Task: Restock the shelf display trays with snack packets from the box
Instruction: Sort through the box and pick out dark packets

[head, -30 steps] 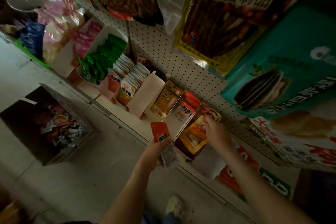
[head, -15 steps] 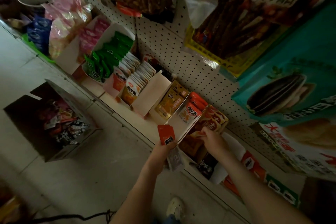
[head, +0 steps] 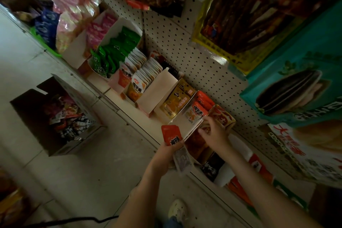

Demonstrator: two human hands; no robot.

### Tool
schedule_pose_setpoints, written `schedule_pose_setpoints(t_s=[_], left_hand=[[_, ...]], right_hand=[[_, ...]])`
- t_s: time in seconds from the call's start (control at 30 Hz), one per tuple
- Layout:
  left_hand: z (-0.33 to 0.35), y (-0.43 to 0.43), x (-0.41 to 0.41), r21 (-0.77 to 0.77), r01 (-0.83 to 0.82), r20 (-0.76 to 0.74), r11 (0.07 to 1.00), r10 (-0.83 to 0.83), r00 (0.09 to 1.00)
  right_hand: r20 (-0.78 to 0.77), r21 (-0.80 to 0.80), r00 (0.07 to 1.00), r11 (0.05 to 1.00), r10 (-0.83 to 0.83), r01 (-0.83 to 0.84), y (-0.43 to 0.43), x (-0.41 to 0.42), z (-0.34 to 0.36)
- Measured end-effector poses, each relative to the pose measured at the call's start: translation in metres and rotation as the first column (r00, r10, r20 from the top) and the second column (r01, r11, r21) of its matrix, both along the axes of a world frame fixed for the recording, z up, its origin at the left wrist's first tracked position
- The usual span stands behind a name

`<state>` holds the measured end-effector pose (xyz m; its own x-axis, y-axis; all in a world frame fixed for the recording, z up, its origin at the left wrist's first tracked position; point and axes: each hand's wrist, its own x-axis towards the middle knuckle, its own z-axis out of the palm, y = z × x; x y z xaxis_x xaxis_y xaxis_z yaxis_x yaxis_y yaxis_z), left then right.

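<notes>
Floor: I see a pale grey tiled floor [head: 103,172].
Wall: white perforated pegboard panel [head: 187,46].
Light: dim on my feed.

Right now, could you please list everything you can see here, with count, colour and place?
box: one, pale, floor at left, mixed packets inside.
pink packets: several, pink, tray far left.
green packets: many, green, next tray.
white packets: two rows, white-orange, beside the green.
yellow packets: several, yellow, tray further right.
brown packets: several, red-brown, tray under right hand.
red packet: one, red, in left hand.
big bag: one, teal, upper right.
shoe: one, pale, floor below.
left hand: one, grips the red packet.
right hand: one, touches the brown packets.
</notes>
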<state>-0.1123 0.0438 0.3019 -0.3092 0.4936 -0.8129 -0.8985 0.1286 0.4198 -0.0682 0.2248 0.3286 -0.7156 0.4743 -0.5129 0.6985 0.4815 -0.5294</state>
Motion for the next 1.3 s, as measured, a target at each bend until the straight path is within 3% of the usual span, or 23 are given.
schedule_pose_setpoints(t_s=[0.13, 0.23, 0.4, 0.63, 0.8, 1.0, 1.13, 1.3], left_hand=[[0.017, 0.0, 0.0, 0.151, 0.051, -0.019, 0.987, -0.049, 0.999], [0.026, 0.0, 0.001, 0.226, 0.011, 0.073, 0.974, -0.028, 0.997], [0.042, -0.002, -0.004, 0.244, -0.188, 0.24, 0.951, 0.128, 0.962], [0.049, -0.013, -0.006, 0.136, -0.052, 0.084, 0.989, 0.041, 0.996], [0.04, -0.022, -0.011, 0.121, 0.02, -0.008, 0.992, -0.019, 1.0], [0.027, -0.036, -0.025, 0.18, -0.054, 0.077, 0.982, 0.041, 0.996], [0.016, -0.055, -0.028, 0.063, -0.121, -0.007, 0.991, 0.122, 0.993], [0.013, -0.061, -0.023, 0.076, 0.027, -0.088, 0.997, -0.021, 0.996]], right_hand=[[-0.001, -0.462, 0.999, 0.886, -0.044, 0.039, -0.033, -0.008, 0.022], [0.052, -0.626, 0.993, 0.771, -0.102, 0.112, -0.041, -0.007, 0.021], [0.064, -0.573, 0.996, 0.814, -0.07, 0.094, -0.049, -0.005, 0.018], [-0.004, -0.544, 0.972, 0.816, -0.234, 0.194, -0.064, -0.01, 0.015], [0.023, -0.495, 0.992, 0.861, -0.124, 0.119, -0.078, -0.018, 0.012], [0.062, -0.632, 0.941, 0.717, -0.332, 0.294, -0.072, -0.025, 0.021], [0.007, -0.649, 0.873, 0.662, -0.487, 0.375, -0.064, -0.021, 0.018], [0.088, -0.767, 0.847, 0.507, -0.525, 0.394, -0.075, -0.02, 0.016]])
